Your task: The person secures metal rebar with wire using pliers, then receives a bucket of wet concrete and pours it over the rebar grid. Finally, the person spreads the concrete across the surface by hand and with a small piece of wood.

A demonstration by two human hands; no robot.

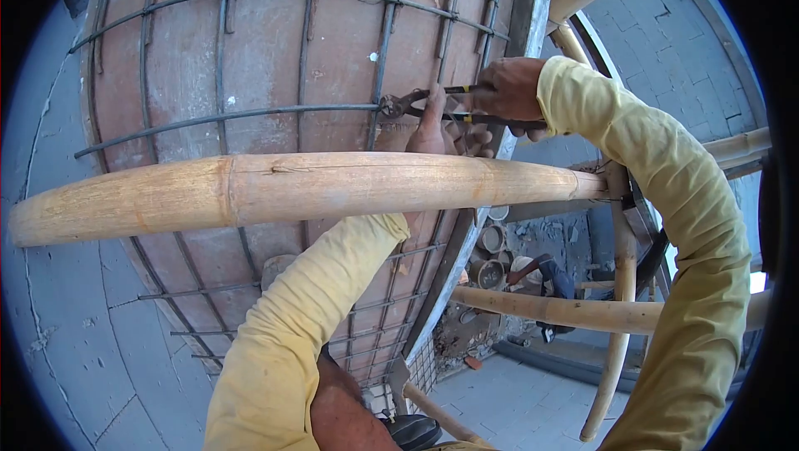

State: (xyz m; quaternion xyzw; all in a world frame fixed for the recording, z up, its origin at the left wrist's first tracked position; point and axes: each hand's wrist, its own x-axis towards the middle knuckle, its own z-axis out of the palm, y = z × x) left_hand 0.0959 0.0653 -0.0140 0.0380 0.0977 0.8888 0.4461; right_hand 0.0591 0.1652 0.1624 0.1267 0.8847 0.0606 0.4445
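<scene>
While the right hand [509, 89] is wrapping its fingers around the pincers' [406, 103] handles, their long axis is running leftward, the head meeting the rebar [291, 109]. The left hand [429, 131] is sitting nearer that head, thumb raised; the bamboo pole [358, 185] is hiding its wrist, and whether its fingers are pinching anything, I can't tell.

pincers [394, 106]: dark metal head, black handles with yellow bands
pincers pose: roughly sideways, head left, upper centre of frame
rebar [250, 112]: long, thin, grey, slightly curved
rebar place: left to upper centre, right end at pincers' head
</scene>
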